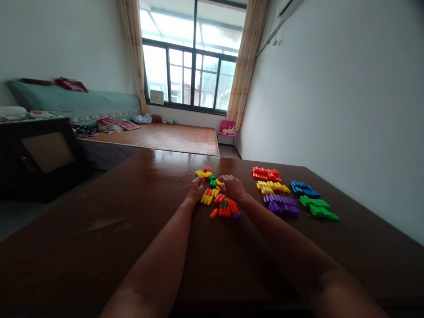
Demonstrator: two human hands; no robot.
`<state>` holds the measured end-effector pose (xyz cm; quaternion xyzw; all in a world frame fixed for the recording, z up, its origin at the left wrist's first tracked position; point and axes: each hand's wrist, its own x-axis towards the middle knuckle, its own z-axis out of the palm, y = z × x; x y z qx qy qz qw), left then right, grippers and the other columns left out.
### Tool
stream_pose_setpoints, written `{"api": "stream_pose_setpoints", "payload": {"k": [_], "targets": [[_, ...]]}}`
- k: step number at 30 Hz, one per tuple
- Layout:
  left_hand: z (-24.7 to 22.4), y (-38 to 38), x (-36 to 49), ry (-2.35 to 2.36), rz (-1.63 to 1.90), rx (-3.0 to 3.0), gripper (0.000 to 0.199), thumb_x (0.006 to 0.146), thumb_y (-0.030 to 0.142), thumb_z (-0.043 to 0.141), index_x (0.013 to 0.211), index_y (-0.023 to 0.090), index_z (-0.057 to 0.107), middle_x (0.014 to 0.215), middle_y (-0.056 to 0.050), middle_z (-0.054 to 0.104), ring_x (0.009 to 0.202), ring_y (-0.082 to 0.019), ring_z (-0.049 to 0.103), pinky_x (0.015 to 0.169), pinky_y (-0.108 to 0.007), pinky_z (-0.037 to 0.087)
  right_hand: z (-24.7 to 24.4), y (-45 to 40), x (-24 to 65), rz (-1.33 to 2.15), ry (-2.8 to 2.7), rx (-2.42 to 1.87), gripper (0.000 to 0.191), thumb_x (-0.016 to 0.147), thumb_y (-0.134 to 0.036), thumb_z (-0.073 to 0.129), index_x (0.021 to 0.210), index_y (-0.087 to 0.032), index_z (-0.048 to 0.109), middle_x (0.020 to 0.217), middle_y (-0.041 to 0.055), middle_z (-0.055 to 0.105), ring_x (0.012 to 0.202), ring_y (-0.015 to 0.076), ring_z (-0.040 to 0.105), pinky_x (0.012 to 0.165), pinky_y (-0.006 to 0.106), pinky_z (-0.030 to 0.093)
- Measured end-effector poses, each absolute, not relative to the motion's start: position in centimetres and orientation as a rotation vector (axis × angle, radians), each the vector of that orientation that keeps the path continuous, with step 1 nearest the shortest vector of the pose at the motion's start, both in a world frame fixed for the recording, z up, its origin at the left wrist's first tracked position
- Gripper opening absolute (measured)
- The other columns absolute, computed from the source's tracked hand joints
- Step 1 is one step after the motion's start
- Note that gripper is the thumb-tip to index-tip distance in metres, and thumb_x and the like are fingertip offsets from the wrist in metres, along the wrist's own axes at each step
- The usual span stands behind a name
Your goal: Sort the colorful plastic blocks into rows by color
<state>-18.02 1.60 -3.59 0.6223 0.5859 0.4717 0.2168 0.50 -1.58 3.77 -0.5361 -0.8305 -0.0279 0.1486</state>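
My left hand [196,189] rests at the left edge of a mixed pile of small ribbed plastic pieces, its fingers curled together; anything between them is hidden. On the pile's right side, my right hand [232,186] bends its fingers and thumb around a yellow plastic piece [219,182]. Green pieces [212,182] lie between the hands. Yellow pieces [207,200] and orange-red pieces [225,211] are nearer to me. A single orange piece [213,213] and a purple piece [236,215] lie at the near edge. More yellow pieces [199,173] sit beyond my left fingers.
On the right of the dark wooden table [132,221] are colour groups: red [266,173], yellow [272,187], blue [304,189], purple [281,206] and green [319,207]. Past the table stand a bed [172,137], a pink chair [226,126] and a dark cabinet [39,154].
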Motion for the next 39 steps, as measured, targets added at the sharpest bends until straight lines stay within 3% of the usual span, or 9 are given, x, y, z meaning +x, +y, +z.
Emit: {"api": "stream_pose_setpoints", "payload": {"k": [6, 10, 19, 23, 26, 31, 36, 39], "targets": [[-3.0, 1.0, -18.1, 1.647, 1.225, 1.776, 0.032, 0.082, 0.011, 0.051, 0.109, 0.019, 0.066, 0.108, -0.007, 0.071, 0.1, -0.018, 0.065, 0.089, -0.03, 0.048, 2.3, 2.4, -4.1, -0.079, -2.364, -1.863, 0.037, 0.09, -0.049, 0.048, 0.11, -0.023, 0.064, 0.118, 0.0136, 0.058, 0.106, 0.0266, 0.056, 0.084, 0.038, 0.046], [-2.9, 0.9, -18.0, 1.665, 1.188, 1.801, 0.032, 0.081, 0.011, 0.051, 0.107, 0.02, 0.067, 0.108, -0.006, 0.072, 0.1, -0.019, 0.065, 0.089, -0.03, 0.047, 1.6, 3.0, -4.1, -0.084, -2.425, -1.794, 0.029, 0.084, -0.037, 0.059, 0.109, -0.022, 0.066, 0.116, 0.0137, 0.057, 0.106, 0.0265, 0.055, 0.087, 0.036, 0.045], [-3.8, 2.0, -18.4, 1.603, 1.216, 1.875, 0.033, 0.078, 0.013, 0.052, 0.106, 0.02, 0.067, 0.102, -0.004, 0.074, 0.095, -0.017, 0.067, 0.087, -0.03, 0.049, 1.8, 1.2, -2.1, -0.016, -2.359, -1.556, 0.02, 0.081, -0.018, 0.06, 0.097, -0.025, 0.068, 0.104, 0.0015, 0.065, 0.103, 0.0226, 0.051, 0.089, 0.039, 0.04], [-3.4, 1.9, -18.5, 1.591, 1.206, 1.894, 0.032, 0.078, 0.014, 0.051, 0.105, 0.02, 0.067, 0.102, -0.004, 0.073, 0.095, -0.017, 0.066, 0.086, -0.029, 0.05, 2.9, -0.4, 0.3, 0.0, -2.259, -1.446, 0.024, 0.08, -0.021, 0.06, 0.103, -0.022, 0.064, 0.107, 0.0004, 0.063, 0.097, 0.016, 0.055, 0.086, 0.029, 0.042], [-3.1, 1.8, -18.6, 1.582, 1.183, 1.895, 0.032, 0.079, 0.017, 0.05, 0.106, 0.019, 0.067, 0.102, -0.004, 0.073, 0.094, -0.018, 0.067, 0.084, -0.028, 0.051, 4.1, -1.4, 4.6, -0.02, -2.158, -1.382, 0.026, 0.084, -0.022, 0.054, 0.109, -0.022, 0.06, 0.113, 0.0018, 0.061, 0.099, 0.0127, 0.056, 0.086, 0.022, 0.043], [-3.0, 2.0, -18.7, 1.578, 1.156, 1.887, 0.033, 0.079, 0.021, 0.05, 0.109, 0.019, 0.065, 0.104, -0.004, 0.073, 0.094, -0.019, 0.066, 0.082, -0.029, 0.051, 4.5, -3.3, 19.0, -0.156, -1.636, -1.407, 0.028, 0.085, -0.031, 0.05, 0.106, -0.018, 0.062, 0.111, 0.0098, 0.063, 0.099, 0.0193, 0.058, 0.087, 0.031, 0.046], [-2.9, 2.0, -18.8, 1.583, 1.121, 1.904, 0.034, 0.079, 0.022, 0.049, 0.109, 0.018, 0.065, 0.105, -0.006, 0.072, 0.093, -0.019, 0.066, 0.081, -0.03, 0.051, -0.1, -6.8, 35.4, -0.333, -1.066, -1.758, 0.037, 0.078, -0.039, 0.051, 0.101, -0.013, 0.065, 0.098, 0.0139, 0.068, 0.081, 0.0214, 0.059, 0.078, 0.035, 0.047], [-2.9, 2.0, -18.9, 1.578, 1.126, 1.901, 0.034, 0.078, 0.024, 0.049, 0.108, 0.017, 0.066, 0.105, -0.006, 0.072, 0.094, -0.02, 0.067, 0.08, -0.03, 0.052, -3.7, -8.4, 40.8, -0.28, -0.849, -1.902, 0.04, 0.07, -0.039, 0.054, 0.094, -0.011, 0.068, 0.086, 0.0141, 0.069, 0.069, 0.021, 0.058, 0.065, 0.033, 0.047]]}}
